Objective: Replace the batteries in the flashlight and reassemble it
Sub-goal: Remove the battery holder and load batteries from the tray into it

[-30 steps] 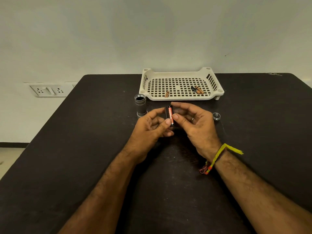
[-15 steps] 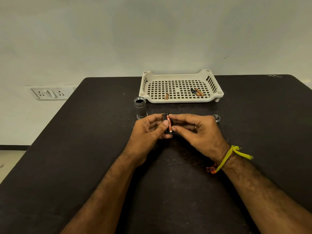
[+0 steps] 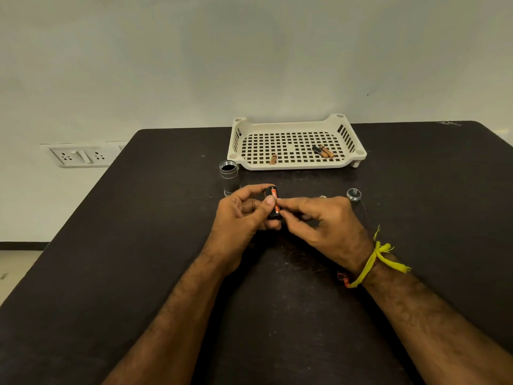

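Gripping a black battery holder with an orange cell (image 3: 273, 202) at frame centre.
Our left hand (image 3: 244, 218) and right hand (image 3: 322, 223) both pinch it above the dark worktop (image 3: 138, 245).

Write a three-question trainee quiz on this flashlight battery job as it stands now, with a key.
1. True or false: the flashlight body lies on its side in the tray.
2. Which best fits the tail cap? A) screwed onto the body B) on the table beside the right hand C) in the tray
3. Fill in: the left hand and right hand together grip the battery ____, with an orange battery in it.

Key
1. False: it stands upright on the table, open end up, outside the tray.
2. B
3. holder

Loose batteries lie in the tray.
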